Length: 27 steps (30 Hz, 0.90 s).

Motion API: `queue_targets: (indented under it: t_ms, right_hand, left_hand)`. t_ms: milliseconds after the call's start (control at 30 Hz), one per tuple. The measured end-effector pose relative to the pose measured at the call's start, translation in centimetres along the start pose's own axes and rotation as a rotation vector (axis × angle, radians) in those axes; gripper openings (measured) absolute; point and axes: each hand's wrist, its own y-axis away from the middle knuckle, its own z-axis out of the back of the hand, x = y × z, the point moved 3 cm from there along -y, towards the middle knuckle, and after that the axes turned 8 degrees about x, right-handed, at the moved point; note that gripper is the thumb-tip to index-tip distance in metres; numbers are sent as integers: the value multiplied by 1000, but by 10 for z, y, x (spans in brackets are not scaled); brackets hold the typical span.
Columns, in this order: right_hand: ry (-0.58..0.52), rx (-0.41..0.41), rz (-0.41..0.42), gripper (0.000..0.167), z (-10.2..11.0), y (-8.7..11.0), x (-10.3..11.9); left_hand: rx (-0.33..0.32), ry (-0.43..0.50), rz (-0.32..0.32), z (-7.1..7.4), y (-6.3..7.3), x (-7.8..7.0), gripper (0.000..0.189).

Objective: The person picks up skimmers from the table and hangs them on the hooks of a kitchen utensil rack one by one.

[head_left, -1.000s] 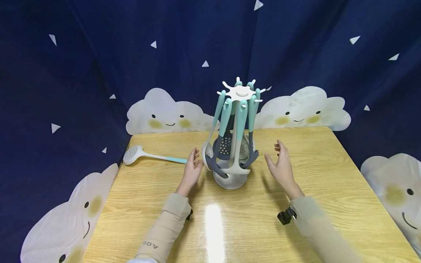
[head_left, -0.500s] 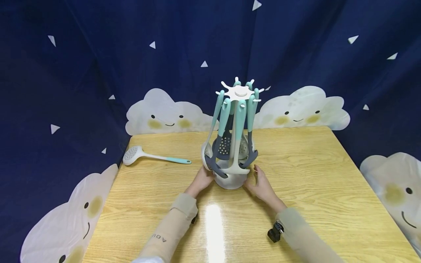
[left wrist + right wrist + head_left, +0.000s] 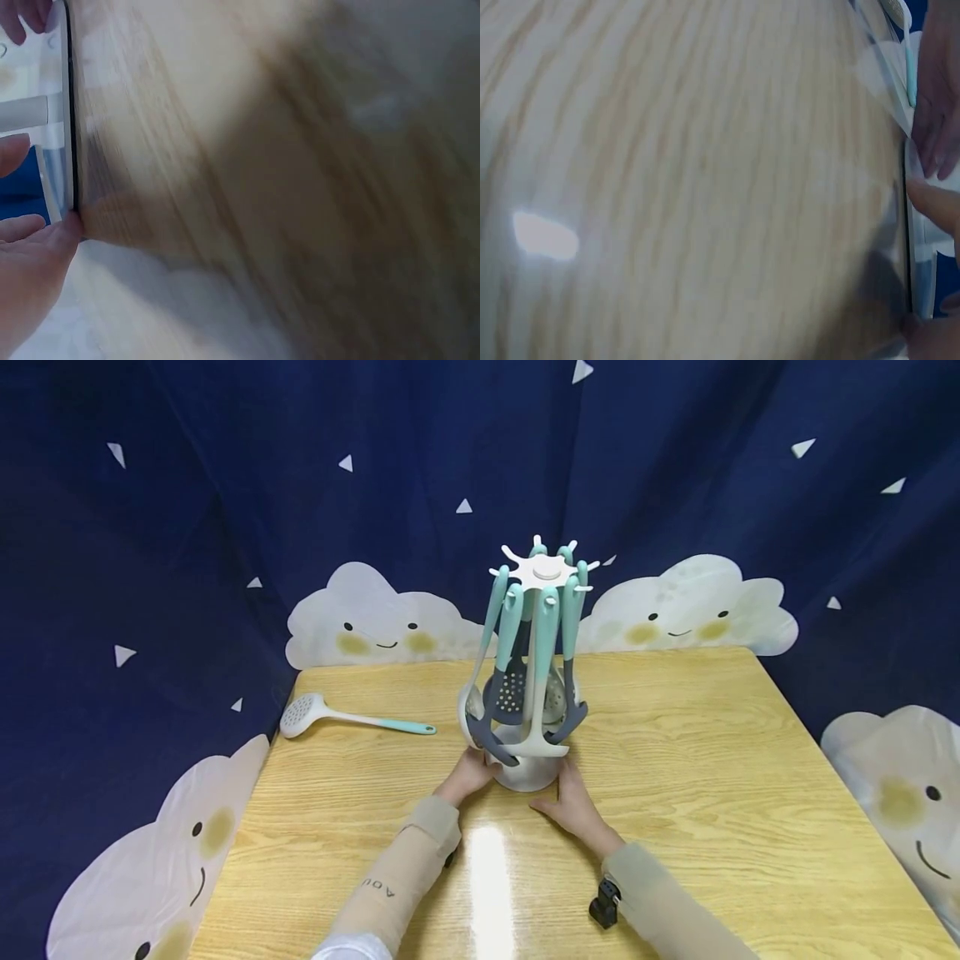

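Note:
A white utensil stand [image 3: 525,774] stands upright at the middle of the table, hung with several kitchen utensils with mint handles, such as a grey utensil with a wide flat end [image 3: 538,744] and a dark slotted turner [image 3: 510,696]. My left hand [image 3: 470,773] holds the left side of its round base, and my right hand [image 3: 573,800] holds the right side. Both thumbs lie at the front of the base; the other fingers are partly hidden. In the left wrist view, fingertips of my left hand [image 3: 37,270] touch the base's lower edge [image 3: 69,120].
A white skimmer [image 3: 302,713] with a mint handle lies on the wooden table [image 3: 690,752], left of the stand. Behind the table hangs a dark blue curtain [image 3: 420,427] with white triangles and cloud faces. A bright reflection falls on the table's front.
Both hands have moved inward from either side of the stand, down to its base, and now hold it. The stand and the skimmer have stayed in place.

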Motion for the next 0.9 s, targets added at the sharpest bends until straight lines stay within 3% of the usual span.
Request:
queue_targets:
  t_ms: [167,300,500,900]
  right_hand:
    - [25,-50,-19,102,-7,-2,6]
    - [30,-110,-26,100,-12,-5,6]
    - [52,-163,-37,94,-13,-5,8]
    - [61,-178,-47,90,-10,-6,9]
  left_hand:
    - [3,94,27,-2,-5,1,75]
    - [-2,7,68,-5,-10,7,75]
    - [-24,-128,43,-7,-13,8,68]
    - [-43,-217,51,-8,-12,5,63]
